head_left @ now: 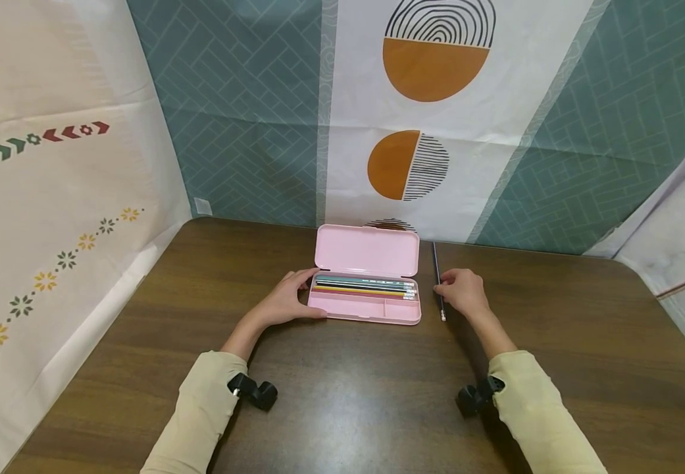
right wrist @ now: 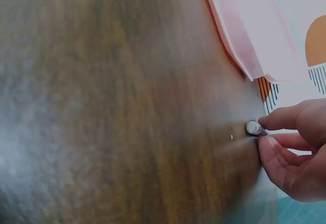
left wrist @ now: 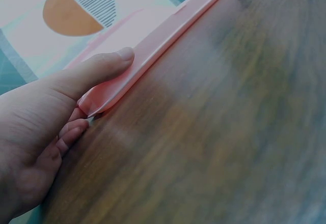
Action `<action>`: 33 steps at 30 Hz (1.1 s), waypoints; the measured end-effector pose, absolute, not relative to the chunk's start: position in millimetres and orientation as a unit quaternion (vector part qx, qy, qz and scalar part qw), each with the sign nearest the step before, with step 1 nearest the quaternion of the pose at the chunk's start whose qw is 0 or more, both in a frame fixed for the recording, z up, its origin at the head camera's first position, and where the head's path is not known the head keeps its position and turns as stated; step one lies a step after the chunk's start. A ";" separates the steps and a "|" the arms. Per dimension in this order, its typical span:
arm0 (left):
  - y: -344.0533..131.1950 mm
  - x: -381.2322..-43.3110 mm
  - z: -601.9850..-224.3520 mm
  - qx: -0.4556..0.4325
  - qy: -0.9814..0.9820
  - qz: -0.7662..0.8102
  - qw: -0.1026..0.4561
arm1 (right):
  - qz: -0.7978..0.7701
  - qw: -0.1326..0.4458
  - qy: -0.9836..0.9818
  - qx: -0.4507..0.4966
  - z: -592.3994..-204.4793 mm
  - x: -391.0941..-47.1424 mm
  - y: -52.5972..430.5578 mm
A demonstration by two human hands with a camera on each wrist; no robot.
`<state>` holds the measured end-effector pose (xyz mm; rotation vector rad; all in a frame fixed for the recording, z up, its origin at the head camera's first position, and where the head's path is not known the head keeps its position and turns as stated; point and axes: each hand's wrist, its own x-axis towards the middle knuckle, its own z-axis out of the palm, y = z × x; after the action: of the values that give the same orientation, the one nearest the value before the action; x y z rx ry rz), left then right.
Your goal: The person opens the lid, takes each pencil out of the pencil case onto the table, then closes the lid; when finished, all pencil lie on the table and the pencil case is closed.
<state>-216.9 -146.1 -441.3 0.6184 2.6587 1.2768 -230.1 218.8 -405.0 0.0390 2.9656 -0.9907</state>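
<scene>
A pink pencil case (head_left: 347, 305) lies on the table with its lid (head_left: 368, 250) swung back. Several pencils (head_left: 360, 286) in green, black, yellow and red lie side by side in its long rear compartment. My left hand (head_left: 283, 301) grips the case's left end, the thumb (left wrist: 109, 65) along its front wall and the fingers at the far side, partly hidden. To the right of the case, my right hand (head_left: 465, 293) pinches a dark pencil (head_left: 443, 312) between thumb and fingers. Its eraser end (right wrist: 252, 128) points toward me, and the pencil lies apart from the case.
The brown wooden table (head_left: 348, 395) reaches back to a hanging patterned cloth (head_left: 247, 131), close behind the lid. Another cloth (head_left: 52, 217) hangs along the left side. Black wrist cameras (head_left: 253, 391) sit on both cuffs.
</scene>
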 end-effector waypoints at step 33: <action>-145.2 -216.5 -441.4 0.208 0.881 0.421 0.056 | -0.318 0.046 0.920 -0.224 -380.4 -225.3 150.3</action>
<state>-216.5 -145.2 -441.4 0.6304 2.6733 1.2765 -225.3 150.3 -380.4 -0.6844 2.8077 -0.9707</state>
